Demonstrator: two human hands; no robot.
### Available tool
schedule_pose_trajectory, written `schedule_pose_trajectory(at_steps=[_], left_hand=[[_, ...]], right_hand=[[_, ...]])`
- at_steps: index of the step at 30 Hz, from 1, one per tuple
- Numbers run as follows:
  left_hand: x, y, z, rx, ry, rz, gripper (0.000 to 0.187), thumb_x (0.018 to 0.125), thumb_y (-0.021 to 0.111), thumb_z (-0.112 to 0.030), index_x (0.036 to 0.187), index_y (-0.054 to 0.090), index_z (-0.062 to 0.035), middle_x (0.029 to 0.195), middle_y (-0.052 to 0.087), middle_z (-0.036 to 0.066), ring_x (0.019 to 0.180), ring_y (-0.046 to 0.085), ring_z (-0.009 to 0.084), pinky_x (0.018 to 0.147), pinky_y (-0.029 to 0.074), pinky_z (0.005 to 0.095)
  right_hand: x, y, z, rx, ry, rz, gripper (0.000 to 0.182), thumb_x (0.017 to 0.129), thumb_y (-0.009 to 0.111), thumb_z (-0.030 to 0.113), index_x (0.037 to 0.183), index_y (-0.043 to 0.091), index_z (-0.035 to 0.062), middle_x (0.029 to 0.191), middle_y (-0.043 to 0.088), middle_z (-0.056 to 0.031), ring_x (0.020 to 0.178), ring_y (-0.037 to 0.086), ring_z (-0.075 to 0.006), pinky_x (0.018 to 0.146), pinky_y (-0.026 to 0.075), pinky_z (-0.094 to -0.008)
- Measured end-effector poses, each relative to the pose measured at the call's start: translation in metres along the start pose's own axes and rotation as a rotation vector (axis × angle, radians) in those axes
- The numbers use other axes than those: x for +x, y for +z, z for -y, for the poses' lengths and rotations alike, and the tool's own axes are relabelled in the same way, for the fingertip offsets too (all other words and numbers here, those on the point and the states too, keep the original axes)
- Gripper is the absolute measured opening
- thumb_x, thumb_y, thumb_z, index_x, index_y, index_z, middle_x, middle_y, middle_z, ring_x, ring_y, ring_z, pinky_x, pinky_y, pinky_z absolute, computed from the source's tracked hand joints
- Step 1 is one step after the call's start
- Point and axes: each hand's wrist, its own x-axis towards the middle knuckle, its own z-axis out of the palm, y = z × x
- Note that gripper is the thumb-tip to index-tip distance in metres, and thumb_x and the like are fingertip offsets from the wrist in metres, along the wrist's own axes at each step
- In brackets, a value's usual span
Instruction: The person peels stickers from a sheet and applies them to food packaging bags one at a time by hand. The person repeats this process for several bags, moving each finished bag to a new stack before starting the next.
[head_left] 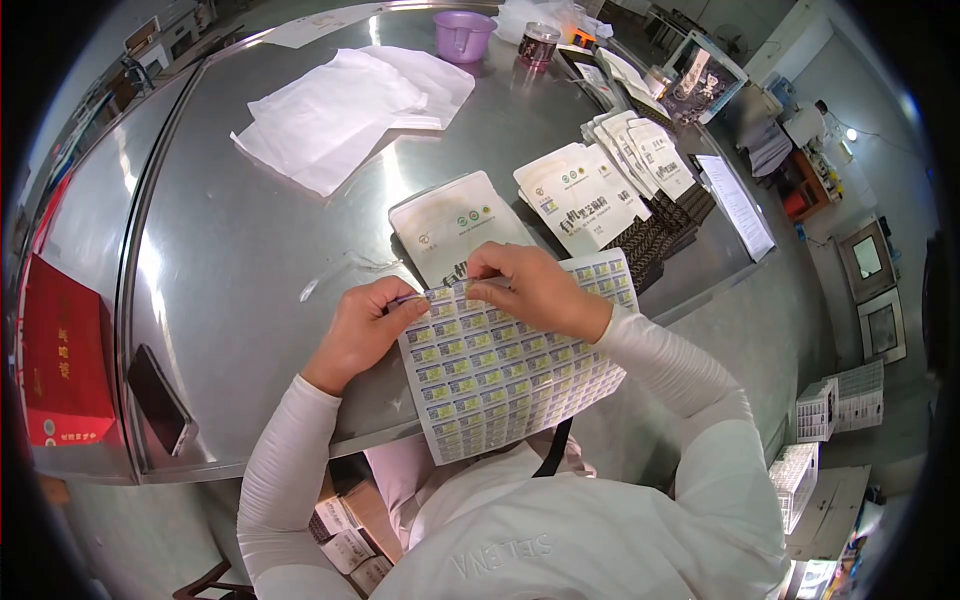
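1. Left hand (pixel 366 326): nearly closed, thumb and fingers pinched at the top-left corner of the sticker sheet (pixel 500 375). Small purplish bit at the fingertips; too small to tell what.
2. Right hand (pixel 540 290): curled, thumb and index finger close together at the sheet's top edge, just beside the left hand. Can't tell if a single sticker is between the fingertips.
3. Sticker sheet: tilted, in front of the person's torso, overlapping the near edge of the metal table (pixel 240 260). Rows of small yellow-and-blue labels, right side curving.
4. Front pouch (pixel 455 215): flat on table, just beyond the hands, lower part hidden by them.
5. Pouch pile (pixel 580 195): right of the front pouch, fanned out, overlapping, dark patterned parts showing. More pouches (pixel 655 160) behind it to the right.
6. Printed paper (pixel 735 208): at the table's right edge, beside the pouches.
7. White wrapping (pixel 330 115): crumpled, far part of table.
8. Purple cup (pixel 463 38) and jar (pixel 538 45): near each other at the far edge.
9. Phone (pixel 160 400): table's left part, near the red bag (pixel 65 350).
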Motion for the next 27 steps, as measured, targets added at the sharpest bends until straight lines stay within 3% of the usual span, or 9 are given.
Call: schedule_pose_trajectory(at_steps=[4,7,10,12,15,27], left_hand=[[0.001,0.001,0.003,0.007,-0.007,-0.011,0.017,0.088,0.066,-0.016,0.089,0.066,0.0011,0.076,0.066,0.008,0.066,0.057,0.0098,0.061,0.047,0.0263],[0.000,0.004,0.004,-0.004,0.020,-0.023,0.017,0.088,0.066,-0.016,0.090,0.066,0.0008,0.090,0.070,0.010,0.071,0.061,0.0127,0.066,0.049,0.0276],[0.002,0.010,0.011,-0.014,0.128,-0.002,0.017,0.087,0.066,-0.016,0.091,0.065,0.0007,0.109,0.069,0.012,0.077,0.065,0.0170,0.073,0.050,0.0295],[0.002,0.009,0.010,0.028,0.104,0.040,0.018,0.086,0.066,-0.016,0.092,0.065,0.0008,0.119,0.066,0.014,0.081,0.066,0.0199,0.077,0.051,0.0305],[0.001,0.007,0.003,-0.001,0.035,0.042,0.017,0.086,0.066,-0.015,0.091,0.065,0.0012,0.119,0.065,0.015,0.083,0.067,0.0225,0.077,0.051,0.0316],[0.002,0.008,0.005,0.021,0.062,0.016,0.017,0.084,0.066,-0.014,0.089,0.065,0.0028,0.114,0.067,0.018,0.084,0.069,0.0254,0.076,0.051,0.0323]], right_hand=[[0.004,0.005,-0.005,-0.128,-0.317,-0.197,0.015,0.083,0.069,0.007,0.092,0.057,0.0031,0.080,0.061,-0.0087,0.074,0.060,-0.0242,0.069,0.047,-0.0328],[0.011,0.001,-0.008,0.072,-0.088,-0.198,0.012,0.085,0.067,0.008,0.089,0.058,0.0021,0.079,0.060,-0.0066,0.075,0.060,-0.0178,0.070,0.047,-0.0306],[0.033,-0.003,-0.019,0.114,0.170,0.062,0.013,0.085,0.066,0.011,0.085,0.059,0.0011,0.077,0.063,-0.0062,0.074,0.061,-0.0140,0.069,0.047,-0.0285],[0.047,0.003,-0.030,0.096,0.209,0.145,0.014,0.085,0.066,0.013,0.084,0.060,0.0007,0.074,0.064,-0.0067,0.071,0.061,-0.0145,0.067,0.047,-0.0284],[0.064,0.010,-0.036,0.013,0.210,0.220,0.015,0.085,0.066,0.015,0.084,0.063,0.0010,0.071,0.066,-0.0070,0.066,0.061,-0.0158,0.063,0.048,-0.0295],[0.079,0.018,-0.037,-0.124,0.161,0.273,0.017,0.079,0.069,0.019,0.081,0.066,0.0023,0.071,0.066,-0.0101,0.064,0.062,-0.0201,0.060,0.047,-0.0330]])
